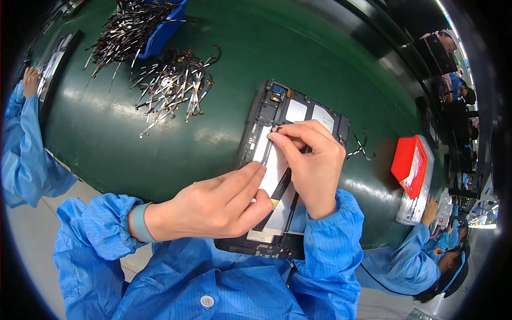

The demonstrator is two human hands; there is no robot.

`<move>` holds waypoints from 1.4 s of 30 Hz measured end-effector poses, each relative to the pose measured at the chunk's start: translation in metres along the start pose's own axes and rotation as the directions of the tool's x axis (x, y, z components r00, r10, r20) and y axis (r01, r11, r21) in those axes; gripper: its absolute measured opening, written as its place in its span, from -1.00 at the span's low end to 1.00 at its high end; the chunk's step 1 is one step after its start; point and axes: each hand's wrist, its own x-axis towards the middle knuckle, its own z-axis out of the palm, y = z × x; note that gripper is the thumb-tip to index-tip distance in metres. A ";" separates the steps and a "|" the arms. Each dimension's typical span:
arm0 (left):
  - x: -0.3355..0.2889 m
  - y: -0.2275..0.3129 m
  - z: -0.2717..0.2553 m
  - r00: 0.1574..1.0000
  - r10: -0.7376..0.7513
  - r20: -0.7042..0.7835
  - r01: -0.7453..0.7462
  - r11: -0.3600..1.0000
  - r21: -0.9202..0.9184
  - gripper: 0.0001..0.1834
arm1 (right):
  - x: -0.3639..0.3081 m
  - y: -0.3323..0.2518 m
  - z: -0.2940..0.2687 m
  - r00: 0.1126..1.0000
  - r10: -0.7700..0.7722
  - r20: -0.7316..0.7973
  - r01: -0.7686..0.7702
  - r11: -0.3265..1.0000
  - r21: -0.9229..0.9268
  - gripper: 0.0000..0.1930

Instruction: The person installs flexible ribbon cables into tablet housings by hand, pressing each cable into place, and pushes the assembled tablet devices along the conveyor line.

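Note:
An opened tablet [253, 245] lies tilted in front of me, its inside up, with silvery battery panels and a black frame. Between thumb and forefinger, my right hand [317, 160] pinches the dark end of a thin flex cable [269, 146] above the tablet's left part. My left hand [210, 205] reaches in from the lower left, fingers closed together, fingertips at the cable's lower end. Its thumb and palm hang over the tablet's lower left edge. The fingers hide part of the cable's lower end.
Loose flex cables [176, 85] lie heaped on the green table [213, 154], beside a blue bin [162, 32] overfilled with more. A few cables [361, 146] lie right of the tablet. Farther right is a red tray [408, 165]. Co-workers in blue sit at both sides.

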 end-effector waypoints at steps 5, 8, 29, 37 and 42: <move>0.001 0.000 -0.001 1.000 0.008 0.013 -0.008 1.000 0.001 -0.86 | 0.000 -0.002 -0.001 0.995 0.091 0.029 -0.091 0.996 -0.002 -0.74; 0.002 -0.001 -0.001 1.000 0.002 0.015 -0.002 1.000 0.010 -0.86 | -0.005 -0.004 0.000 0.999 -0.028 0.043 0.033 0.993 -0.116 -0.69; -0.017 0.012 -0.044 0.933 -0.291 0.213 0.339 0.908 -0.246 -0.45 | -0.091 -0.012 -0.072 0.979 0.155 -0.130 -0.191 0.921 -0.339 -0.55; -0.028 0.016 -0.030 0.861 -0.413 0.296 0.503 0.614 -0.608 -0.22 | -0.129 -0.006 -0.053 0.866 0.483 -0.132 -0.399 0.825 0.400 -0.29; -0.008 -0.027 -0.035 0.910 -0.353 0.217 0.406 0.657 -0.635 -0.33 | -0.080 -0.022 -0.082 0.903 0.404 -0.149 -0.197 0.695 0.692 -0.22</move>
